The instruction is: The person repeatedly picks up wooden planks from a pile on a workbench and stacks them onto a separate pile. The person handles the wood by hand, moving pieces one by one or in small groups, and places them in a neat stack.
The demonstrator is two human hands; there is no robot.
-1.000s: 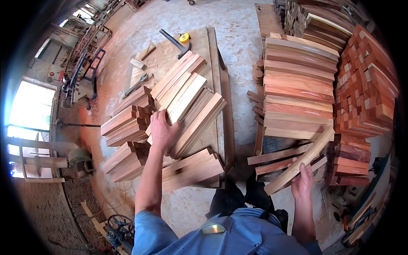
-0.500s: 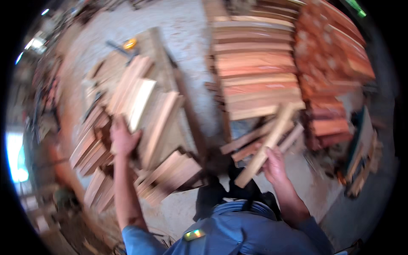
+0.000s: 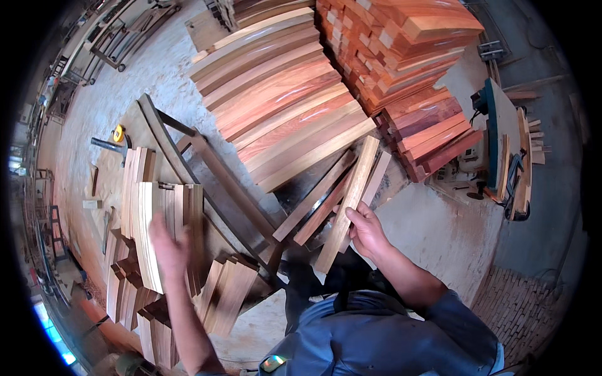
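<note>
My right hand [image 3: 369,233] is closed round a pale wooden strip [image 3: 352,200], thumb on top, and holds it slanted in front of my body. Blurred by motion, my left hand [image 3: 169,249] is over a stack of wooden strips [image 3: 149,207] on the workbench at left, its thumb apart from the fingers. Whether it touches the strips I cannot tell. Other bundles of short wood pieces [image 3: 229,294] lie nearer to me on the bench. Beneath the held strip, several loose strips [image 3: 316,200] lean at the end of the large pile.
A large pile of reddish and tan boards [image 3: 288,106] rises ahead, beside a taller block stack [image 3: 401,47]. The workbench [image 3: 150,125] carries a yellow tape measure [image 3: 118,133] and a dark-handled tool [image 3: 108,145]. At right stands a green-topped machine [image 3: 498,141].
My view has swung to the right, so the bench and piles sit further left. The right hand keeps hold of the strip. My left hand is still by the bench stack, nearer its front end.
</note>
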